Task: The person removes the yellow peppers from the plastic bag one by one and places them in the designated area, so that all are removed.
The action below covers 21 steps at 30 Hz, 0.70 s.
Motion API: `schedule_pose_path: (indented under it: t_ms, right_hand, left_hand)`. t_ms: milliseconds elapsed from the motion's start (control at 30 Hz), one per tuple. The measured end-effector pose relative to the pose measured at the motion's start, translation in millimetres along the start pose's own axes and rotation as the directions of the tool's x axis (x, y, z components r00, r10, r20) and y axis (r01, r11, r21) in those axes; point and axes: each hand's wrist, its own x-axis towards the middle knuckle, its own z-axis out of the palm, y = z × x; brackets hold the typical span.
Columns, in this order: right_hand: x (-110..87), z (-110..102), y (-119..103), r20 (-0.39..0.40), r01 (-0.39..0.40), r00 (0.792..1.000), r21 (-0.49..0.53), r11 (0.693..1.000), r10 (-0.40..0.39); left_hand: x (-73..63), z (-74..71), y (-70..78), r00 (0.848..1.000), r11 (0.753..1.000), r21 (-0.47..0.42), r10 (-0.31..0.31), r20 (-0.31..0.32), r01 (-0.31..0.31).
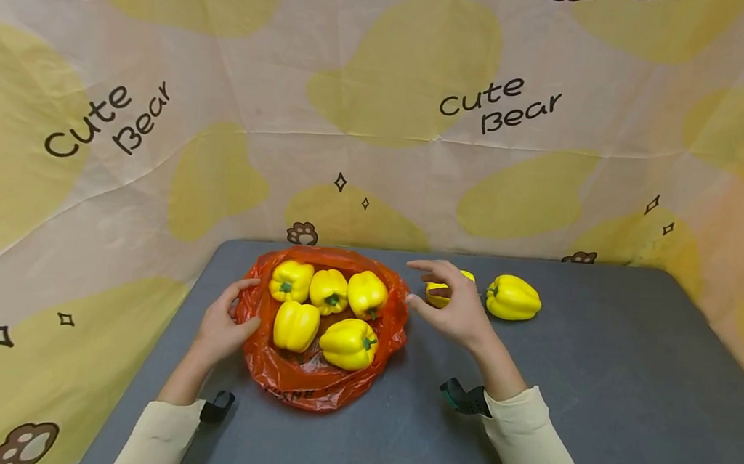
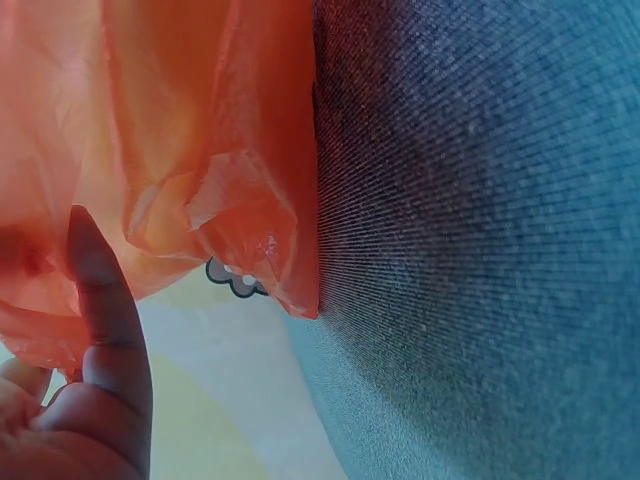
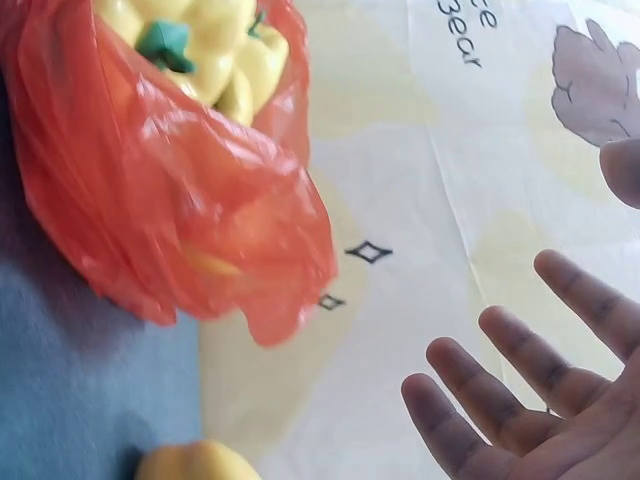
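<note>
A crumpled red plastic bag [image 1: 301, 379] sits on the table, its mouth spread wide, with several yellow bell peppers [image 1: 348, 344] inside. At the bag's left side is my left hand [image 1: 223, 326], thumb and fingers apart and touching the plastic. In the left wrist view, one straight finger [image 2: 110, 330] lies along the bag [image 2: 220, 130]. My right hand [image 1: 454, 308] hovers right of the bag with fingers spread and nothing in its grasp. Beneath it a yellow bell pepper [image 1: 438, 295] is partly hidden. Another yellow bell pepper [image 1: 515, 298] lies further right.
The grey table [image 1: 595, 395] reaches back to a hanging cloth [image 1: 382, 102] printed with yellow patches and "Cute Bear" lettering. Dark wrist devices [image 1: 464, 398] are strapped at both cuffs.
</note>
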Motion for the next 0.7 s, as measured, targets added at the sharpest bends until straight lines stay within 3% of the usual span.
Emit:
schedule_pose_path:
  t_ms: [367, 700]
  right_hand:
    - [0.0, 21, 4, 0.050, 0.020, 0.998, 0.081, 0.997, -0.024]
    - [0.2, 32, -5, 0.067, 0.028, 0.997, 0.082, 0.996, -0.033]
  left_hand:
    - [-2.4, 0.8, -3.1, 1.000, 1.000, -0.022, 0.006, -0.001, -0.006]
    - [-1.8, -0.6, -1.9, 1.000, 0.999, -0.033, -0.020, 0.013, 0.020]
